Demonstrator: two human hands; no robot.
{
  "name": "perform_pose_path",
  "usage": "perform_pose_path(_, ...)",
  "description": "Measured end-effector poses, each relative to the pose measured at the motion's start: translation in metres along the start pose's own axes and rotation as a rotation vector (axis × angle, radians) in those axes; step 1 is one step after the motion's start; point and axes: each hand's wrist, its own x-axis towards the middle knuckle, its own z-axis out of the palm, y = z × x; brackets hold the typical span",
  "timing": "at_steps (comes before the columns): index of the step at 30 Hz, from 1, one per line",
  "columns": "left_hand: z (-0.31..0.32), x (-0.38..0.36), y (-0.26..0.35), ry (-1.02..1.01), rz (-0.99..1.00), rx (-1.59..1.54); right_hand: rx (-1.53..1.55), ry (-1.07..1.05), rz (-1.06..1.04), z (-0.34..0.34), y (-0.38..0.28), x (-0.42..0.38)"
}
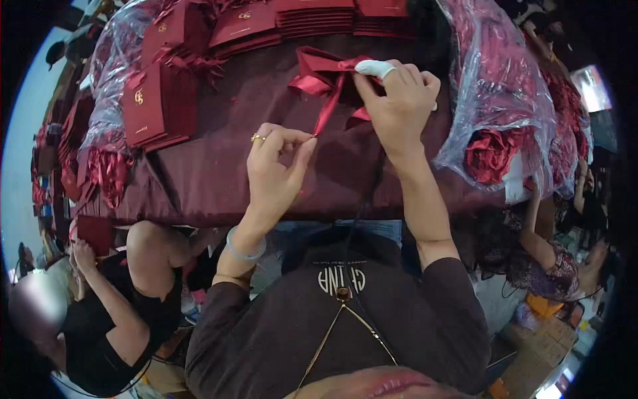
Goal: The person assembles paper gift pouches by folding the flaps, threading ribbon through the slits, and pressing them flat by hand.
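A red satin ribbon [330, 100] runs from a dark red card cover [312, 63] lying on the maroon table cloth [212, 166]. My left hand [276, 166], with a gold ring, pinches the ribbon's loose end between thumb and forefinger. My right hand [399, 100] presses down on the ribbon's bow at the cover, a white finger cot on its forefinger. The bow's knot is partly hidden under my right fingers.
Stacks of dark red covers with gold emblems [159, 100] line the table's left and far side. Clear plastic bags of red ribbon roses [495, 143] lie at the right. A person in black [113, 312] sits at the left, another person [551, 259] at the right.
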Motion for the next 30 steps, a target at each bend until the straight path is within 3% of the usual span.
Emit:
perform_pose_path(5, -0.014, 0.002, -0.007, -0.066, 0.066, 0.12, 0.012, -0.04, -0.005, 0.001, -0.004, -0.003)
perform_pose_path(9, -0.021, -0.008, -0.016, -0.274, -0.102, 0.109, 0.011, -0.07, 0.047, 0.0, 0.004, -0.002)
perform_pose_path(11, -0.014, -0.01, -0.019, 0.066, 0.017, 0.354, 0.056, -0.076, 0.04, 0.001, 0.001, -0.004)
perform_pose_path(12, -0.007, -0.013, -0.007, 0.212, -0.049, 0.354, 0.054, -0.078, 0.044, 0.002, -0.001, -0.004)
perform_pose_path(14, 0.007, -0.025, 0.013, 0.28, 0.032, 0.19, 0.145, -0.053, 0.032, 0.004, -0.003, -0.003)
perform_pose_path(15, 0.016, -0.028, 0.017, 0.275, 0.149, 0.03, 0.193, -0.046, 0.023, 0.005, -0.005, -0.004)
perform_pose_path(16, 0.02, -0.028, 0.022, 0.191, 0.23, 0.144, 0.197, -0.053, 0.021, 0.004, -0.008, -0.005)
perform_pose_path(19, 0.042, -0.014, 0.028, 0.055, 0.073, 0.127, 0.262, -0.074, 0.118, 0.001, -0.013, -0.005)
perform_pose_path(23, 0.053, 0.003, 0.021, 0.128, 0.104, 0.339, 0.289, -0.081, 0.136, -0.001, -0.011, -0.004)
perform_pose_path(30, 0.056, 0.006, 0.016, 0.057, 0.098, 0.269, 0.332, -0.093, 0.19, -0.001, -0.013, -0.005)
